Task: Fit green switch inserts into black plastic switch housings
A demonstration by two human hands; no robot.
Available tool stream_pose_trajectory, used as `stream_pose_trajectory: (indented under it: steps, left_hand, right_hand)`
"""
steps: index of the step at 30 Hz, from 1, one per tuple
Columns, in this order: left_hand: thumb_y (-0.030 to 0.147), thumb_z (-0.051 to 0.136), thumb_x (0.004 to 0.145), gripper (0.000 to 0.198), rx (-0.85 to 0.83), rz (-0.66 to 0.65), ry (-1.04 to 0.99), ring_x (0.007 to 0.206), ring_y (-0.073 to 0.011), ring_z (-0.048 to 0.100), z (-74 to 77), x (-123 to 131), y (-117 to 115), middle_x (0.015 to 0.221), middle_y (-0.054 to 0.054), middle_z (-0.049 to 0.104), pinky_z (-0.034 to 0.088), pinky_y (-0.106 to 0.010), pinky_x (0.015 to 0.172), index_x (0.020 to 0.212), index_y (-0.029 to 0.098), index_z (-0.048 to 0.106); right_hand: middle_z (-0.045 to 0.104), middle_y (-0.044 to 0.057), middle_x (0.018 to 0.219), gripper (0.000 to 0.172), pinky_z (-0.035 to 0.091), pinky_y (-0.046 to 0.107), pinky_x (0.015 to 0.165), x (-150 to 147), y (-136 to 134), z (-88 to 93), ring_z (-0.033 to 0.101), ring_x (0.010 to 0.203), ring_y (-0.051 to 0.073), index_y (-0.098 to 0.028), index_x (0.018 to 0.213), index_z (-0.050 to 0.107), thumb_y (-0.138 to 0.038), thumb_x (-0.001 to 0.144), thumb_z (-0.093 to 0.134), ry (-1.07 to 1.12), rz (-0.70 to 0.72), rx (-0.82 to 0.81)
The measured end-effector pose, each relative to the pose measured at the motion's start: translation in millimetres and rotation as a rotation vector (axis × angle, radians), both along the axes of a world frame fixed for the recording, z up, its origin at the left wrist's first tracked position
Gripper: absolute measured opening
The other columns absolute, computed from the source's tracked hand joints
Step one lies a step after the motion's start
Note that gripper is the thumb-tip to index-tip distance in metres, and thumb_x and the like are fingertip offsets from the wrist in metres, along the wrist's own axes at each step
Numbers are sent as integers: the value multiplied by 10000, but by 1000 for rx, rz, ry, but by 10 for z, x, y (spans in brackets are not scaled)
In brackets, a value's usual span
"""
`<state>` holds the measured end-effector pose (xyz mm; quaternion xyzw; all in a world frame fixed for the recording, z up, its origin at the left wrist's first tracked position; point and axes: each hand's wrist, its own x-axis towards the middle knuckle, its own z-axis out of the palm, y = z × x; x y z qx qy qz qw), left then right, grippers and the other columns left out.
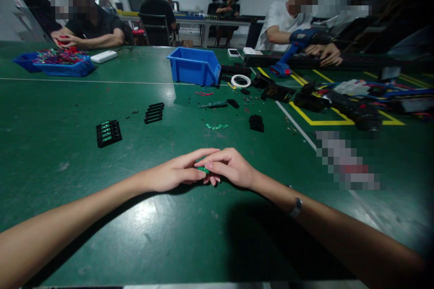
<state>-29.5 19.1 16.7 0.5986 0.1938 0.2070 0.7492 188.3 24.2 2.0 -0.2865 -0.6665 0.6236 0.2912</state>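
Both hands meet over the near middle of the green table. Between the fingers of my left hand (172,172) and my right hand (233,167) sits a small green circuit board (203,169), gripped from both sides; most of it is hidden. Beyond the hands lies a short row of green circuit boards (217,126). A stack of black plastic pieces (256,123) is to the right of that row. Off to the left, black holders with green boards in them (108,133) lie side by side, near a set of bare black holders (154,113).
A screwdriver (213,105), a blue bin (195,67) and a white ring (240,81) are farther back. Trays of coloured wires (64,63) stand far left. At right are a blue power drill (288,54) and cables (389,92). Several people sit around.
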Motion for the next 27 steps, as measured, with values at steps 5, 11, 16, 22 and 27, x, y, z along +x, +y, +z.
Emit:
stream_pose_trajectory:
  steps: [5,11,16,22,27]
  left_hand:
    - [189,559,979,646,6,1,13,1143,-241,606,6,-1,2,1243,-120,655,419,-388,978,1572,227,305]
    - [195,565,976,644,8,9,12,1131,-232,606,7,-1,-2,1259,-116,651,419,-381,975,1568,232,316]
    - [198,565,975,636,-2,3,-3,1132,-241,610,11,3,0,1247,-120,656,420,-391,974,1564,230,326]
    - [188,567,966,647,-19,5,0,1121,-235,611,18,14,5,1231,-121,661,420,-381,963,1564,220,322]
    - [197,575,960,650,-40,8,-21,1111,-234,603,14,15,1,1215,-121,653,420,-373,951,1560,215,325]
  right_hand:
    - [742,63,685,343,497,210,497,5,1,0,644,519,123,-95,1110,776,-366,958,632,-2,-3,-6]
    - [737,56,676,336,496,208,494,5,0,-3,633,505,117,-101,1102,779,-363,954,631,-4,-9,-15]
    - [740,62,677,337,497,215,497,10,-2,-6,640,516,125,-100,1099,779,-365,948,635,-1,-8,-23]
    - [740,66,690,326,492,212,502,13,-2,-3,639,522,124,-95,1098,777,-344,941,637,7,-2,-34]
    - [731,65,719,330,499,221,519,17,-4,-1,634,547,128,-96,1119,760,-342,937,639,18,14,-28]
